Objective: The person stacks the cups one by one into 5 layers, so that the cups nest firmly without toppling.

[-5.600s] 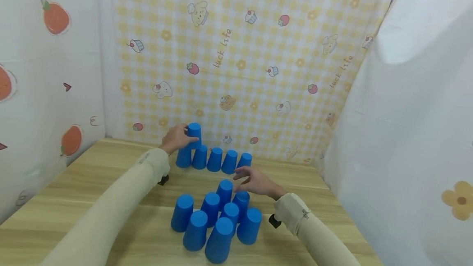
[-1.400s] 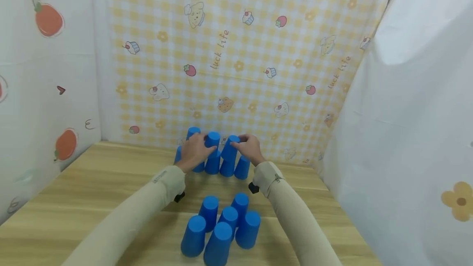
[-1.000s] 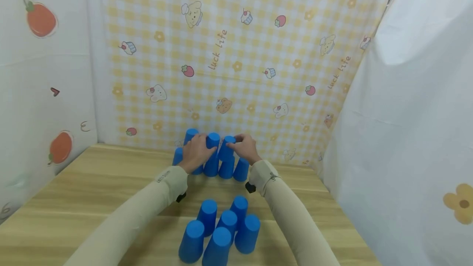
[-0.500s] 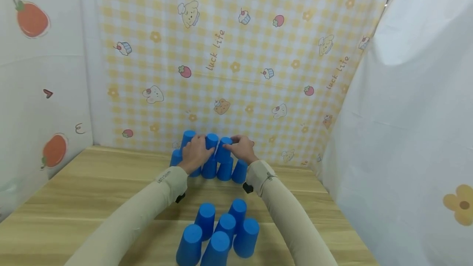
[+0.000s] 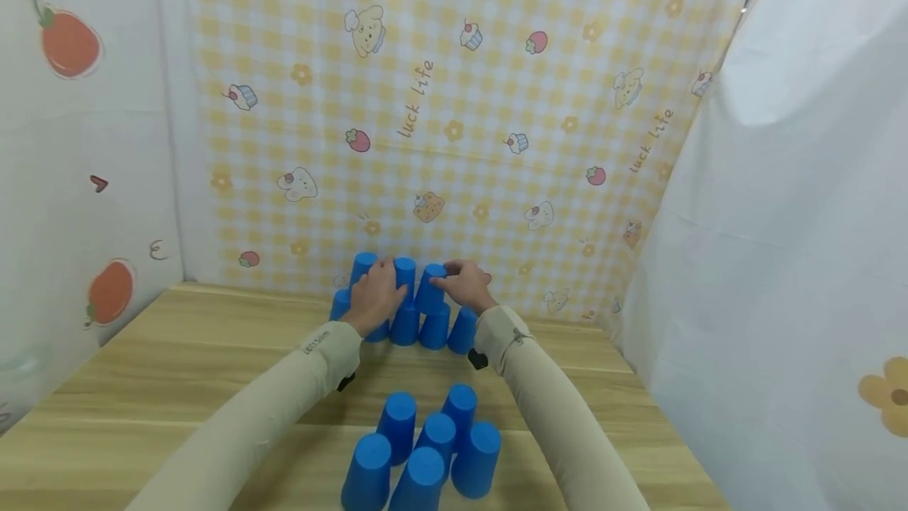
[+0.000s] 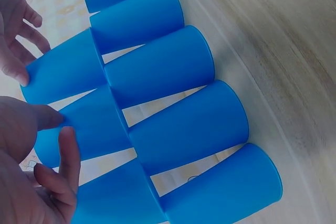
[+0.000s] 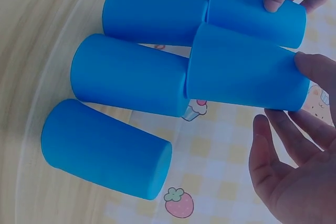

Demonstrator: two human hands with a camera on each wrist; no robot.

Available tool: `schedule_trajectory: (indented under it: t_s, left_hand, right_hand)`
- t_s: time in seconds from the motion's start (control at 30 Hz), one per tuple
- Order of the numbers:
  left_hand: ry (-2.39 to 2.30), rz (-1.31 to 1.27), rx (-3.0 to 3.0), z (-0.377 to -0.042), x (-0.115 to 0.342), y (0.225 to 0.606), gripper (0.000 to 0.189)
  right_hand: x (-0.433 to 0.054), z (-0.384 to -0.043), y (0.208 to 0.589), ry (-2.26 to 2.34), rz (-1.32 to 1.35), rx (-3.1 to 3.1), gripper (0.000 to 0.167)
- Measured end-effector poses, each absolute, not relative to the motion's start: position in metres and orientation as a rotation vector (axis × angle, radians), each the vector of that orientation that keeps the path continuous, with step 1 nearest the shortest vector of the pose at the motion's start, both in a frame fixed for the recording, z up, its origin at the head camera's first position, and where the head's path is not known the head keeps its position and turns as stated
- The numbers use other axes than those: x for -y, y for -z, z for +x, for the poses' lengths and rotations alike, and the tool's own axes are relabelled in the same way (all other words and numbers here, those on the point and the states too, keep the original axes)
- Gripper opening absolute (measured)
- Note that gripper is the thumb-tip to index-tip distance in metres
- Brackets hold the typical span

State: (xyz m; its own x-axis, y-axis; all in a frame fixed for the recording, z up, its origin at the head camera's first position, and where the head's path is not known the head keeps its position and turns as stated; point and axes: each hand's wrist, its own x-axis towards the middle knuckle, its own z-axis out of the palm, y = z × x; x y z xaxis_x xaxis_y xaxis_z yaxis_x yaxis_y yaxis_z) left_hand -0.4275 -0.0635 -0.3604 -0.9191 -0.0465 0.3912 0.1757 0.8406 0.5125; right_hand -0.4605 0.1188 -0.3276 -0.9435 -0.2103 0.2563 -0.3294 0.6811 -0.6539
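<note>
Along the back of the table stands a row of upside-down blue plastic cups [image 5: 404, 326], with three more on top. My left hand [image 5: 372, 298] holds the middle upper cup [image 6: 89, 124], thumb against its side and fingers around the other side. With thumb and fingers, my right hand [image 5: 468, 288] grips the right-hand upper cup [image 7: 249, 72], whose rim sits at the tops of two lower cups. The left-hand upper cup [image 5: 363, 265] stands partly behind my left hand. At the row's right end, a lower cup [image 7: 107, 150] has nothing on top.
Closer to me, several more upside-down blue cups [image 5: 424, 471] stand in a loose cluster on the wooden table [image 5: 284, 400], between my forearms. A yellow checked cloth [image 5: 454, 101] hangs just behind the row, and white cloths [image 5: 780, 259] hang at both sides.
Over the earlier frames, the upper layer grew from one cup to three, while the near cluster lost two. In the last second, the right hand's cup shifted slightly left and straightened.
</note>
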Motion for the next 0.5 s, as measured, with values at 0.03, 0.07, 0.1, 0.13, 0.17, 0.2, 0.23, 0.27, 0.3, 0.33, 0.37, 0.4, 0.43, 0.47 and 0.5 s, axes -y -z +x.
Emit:
schedule_trajectory:
  t_s: [0.03,0.07,0.1,0.13,0.17,0.2,0.23,0.27,0.3,0.33,0.37,0.4,0.43,0.47,0.5]
  left_hand:
    - [0.769,-0.101,2.627,-0.427,0.064,0.361,0.052]
    - [0.757,-0.106,2.625,-0.427,0.064,0.36,0.05]
    - [0.746,-0.113,2.623,-0.426,0.064,0.36,0.048]
    - [0.736,-0.117,2.62,-0.425,0.064,0.36,0.047]
    - [0.728,-0.118,2.619,-0.424,0.064,0.359,0.046]
    - [0.72,-0.122,2.618,-0.423,0.064,0.359,0.046]
    - [0.711,-0.123,2.619,-0.422,0.064,0.358,0.046]
    - [0.697,-0.125,2.623,-0.421,0.064,0.358,0.048]
    - [0.68,-0.128,2.623,-0.42,0.064,0.358,0.049]
    - [0.664,-0.133,2.614,-0.418,0.064,0.358,0.051]
    - [0.645,-0.137,2.609,-0.417,0.063,0.358,0.052]
    - [0.627,-0.141,2.598,-0.416,0.063,0.357,0.053]
    - [0.611,-0.143,2.586,-0.414,0.062,0.357,0.054]
    - [0.604,-0.15,2.573,-0.412,0.062,0.357,0.054]
    - [0.612,-0.157,2.555,-0.41,0.062,0.357,0.054]
  right_hand:
    - [-0.119,-0.461,0.328,-1.113,0.439,2.731,0.049]
    - [-0.119,-0.461,0.328,-1.128,0.435,2.729,0.049]
    - [-0.119,-0.462,0.329,-1.143,0.433,2.728,0.049]
    - [-0.119,-0.462,0.329,-1.158,0.432,2.728,0.049]
    - [-0.119,-0.462,0.329,-1.173,0.433,2.727,0.05]
    - [-0.119,-0.463,0.33,-1.186,0.431,2.726,0.05]
    - [-0.119,-0.463,0.33,-1.194,0.431,2.725,0.05]
    - [-0.119,-0.465,0.331,-1.198,0.431,2.725,0.051]
    - [-0.12,-0.465,0.331,-1.197,0.434,2.725,0.051]
    - [-0.12,-0.466,0.331,-1.2,0.434,2.726,0.051]
    - [-0.12,-0.466,0.331,-1.202,0.432,2.727,0.052]
    - [-0.121,-0.467,0.331,-1.196,0.433,2.725,0.052]
    - [-0.121,-0.467,0.331,-1.182,0.441,2.725,0.052]
    - [-0.121,-0.467,0.332,-1.189,0.45,2.722,0.053]
    - [-0.122,-0.467,0.332,-1.184,0.46,2.719,0.053]
